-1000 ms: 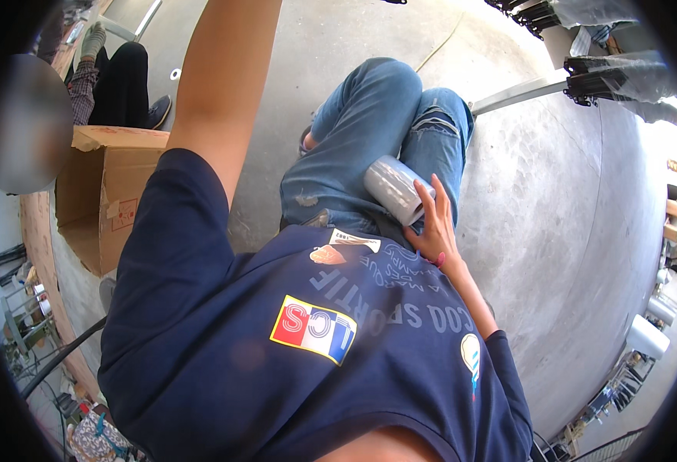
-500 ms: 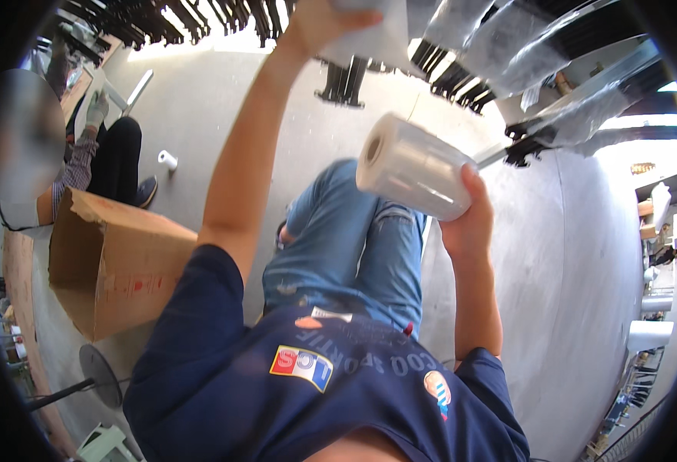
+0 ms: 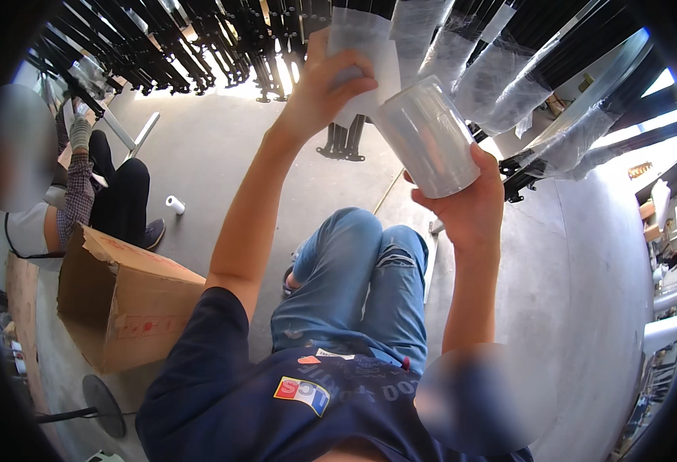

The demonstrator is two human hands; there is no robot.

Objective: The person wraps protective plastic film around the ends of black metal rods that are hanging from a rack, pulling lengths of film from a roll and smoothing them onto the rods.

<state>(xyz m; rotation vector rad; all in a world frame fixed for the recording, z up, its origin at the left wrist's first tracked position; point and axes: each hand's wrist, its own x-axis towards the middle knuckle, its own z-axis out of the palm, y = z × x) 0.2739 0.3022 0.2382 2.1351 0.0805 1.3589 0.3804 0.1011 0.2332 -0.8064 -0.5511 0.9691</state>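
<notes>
1. Head view, item one: clear cylindrical roll of plastic stretch film (image 3: 428,138), raised in front of the rack, tilted, its lower end seated in my right hand (image 3: 469,204). That hand is cupped and closed around the roll's base, fingers wrapped on its far side.
2. Item two: loose translucent sheet of film (image 3: 365,46), running from the roll up to my left hand (image 3: 324,81). That hand is closed on the sheet, thumb across its face, pinching it near the bundle.
3. Item three: bundles of long black metal bars (image 3: 508,69) on the rack above, several already bound in cloudy film; the sheet lies at or against one of them, though I cannot tell if it touches.
4. Item four: open brown cardboard box (image 3: 123,300) on the grey concrete floor (image 3: 223,154), well apart at my left; a small white roll core (image 3: 174,204) lies beyond it, near a seated person in dark trousers (image 3: 111,192).
5. Handling note, as I judge it: I keep the sheet taut between both hands, hold the tail pinned flat on the bundle, and let the roll turn freely in my palm so each pass overlaps without wrinkling or tearing.
</notes>
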